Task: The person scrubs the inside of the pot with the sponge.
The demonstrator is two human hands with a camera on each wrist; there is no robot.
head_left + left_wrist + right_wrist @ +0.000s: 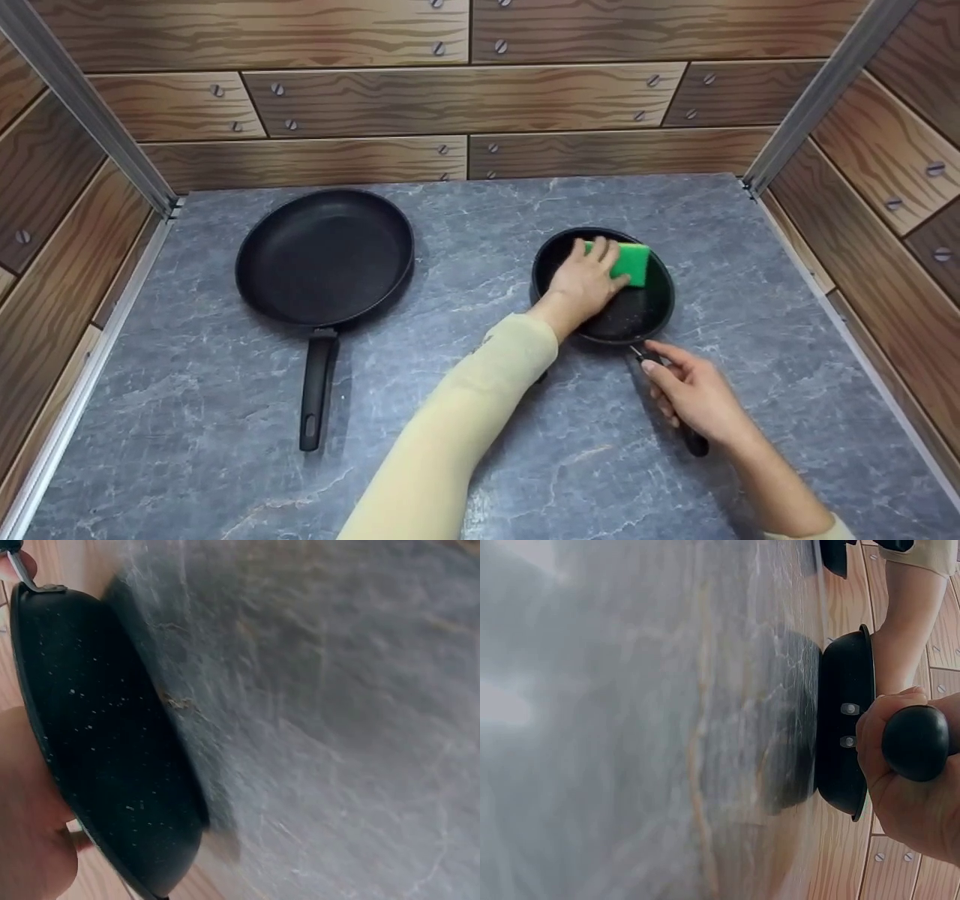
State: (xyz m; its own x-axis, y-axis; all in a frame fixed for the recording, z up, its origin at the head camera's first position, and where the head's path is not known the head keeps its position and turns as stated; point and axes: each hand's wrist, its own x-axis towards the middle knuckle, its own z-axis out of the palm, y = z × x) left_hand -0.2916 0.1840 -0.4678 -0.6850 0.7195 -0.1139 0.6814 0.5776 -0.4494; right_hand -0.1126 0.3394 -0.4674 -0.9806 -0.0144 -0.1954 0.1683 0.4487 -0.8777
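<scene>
A small black frying pan point(626, 319) stands on the right half of the table. Inside it, my left hand point(583, 283) holds a green sponge point(634, 265), fingers across its far side and thumb at its near edge. My right hand point(697, 394) grips the pan's black handle point(697, 445), thumb lying along the top. The left wrist view shows the pan's speckled outer side point(112, 727), with the sponge hidden behind the wall. From the right wrist view, the handle's round end point(915, 742) sticks out of the right fist.
A larger black frying pan point(326, 259) lies at the left on the grey marbled tabletop point(465, 262), its handle point(319, 390) towards me. Wood-patterned panels point(465, 97) and metal rails point(817, 90) bound the table at the back and sides.
</scene>
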